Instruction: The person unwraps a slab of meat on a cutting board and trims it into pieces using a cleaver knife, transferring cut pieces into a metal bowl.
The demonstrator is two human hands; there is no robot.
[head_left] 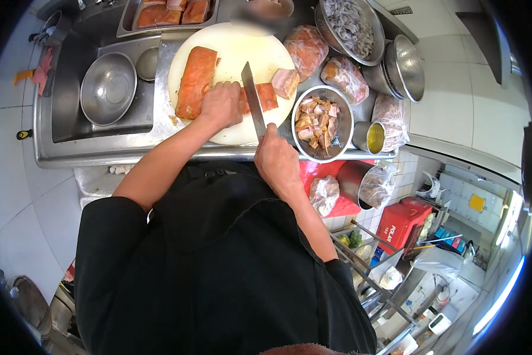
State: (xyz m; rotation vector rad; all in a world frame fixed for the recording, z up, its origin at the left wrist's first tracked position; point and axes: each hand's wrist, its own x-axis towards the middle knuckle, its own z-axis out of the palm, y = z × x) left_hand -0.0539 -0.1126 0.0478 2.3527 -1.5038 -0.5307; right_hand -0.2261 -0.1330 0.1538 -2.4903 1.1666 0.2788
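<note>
On a round white cutting board (230,44), a large slab of orange-brown meat (196,77) lies at the left. My left hand (222,105) is pressed on a smaller meat piece (267,96), its fingers curled together at that piece's left end. The handle of a long knife (253,94) is in my right hand (276,155), and the blade lies across the smaller piece. A cut chunk (285,83) sits at the board's right edge. Beside the board stands a metal colander (321,123) filled with meat chunks.
Metal bowls (108,89) rest in the sink at left. A tray of meat slabs (170,13) is behind the board. To the right are bagged meat (344,80), a large bowl of sliced food (352,29), a steel colander (407,68) and a cup of yellow liquid (375,138).
</note>
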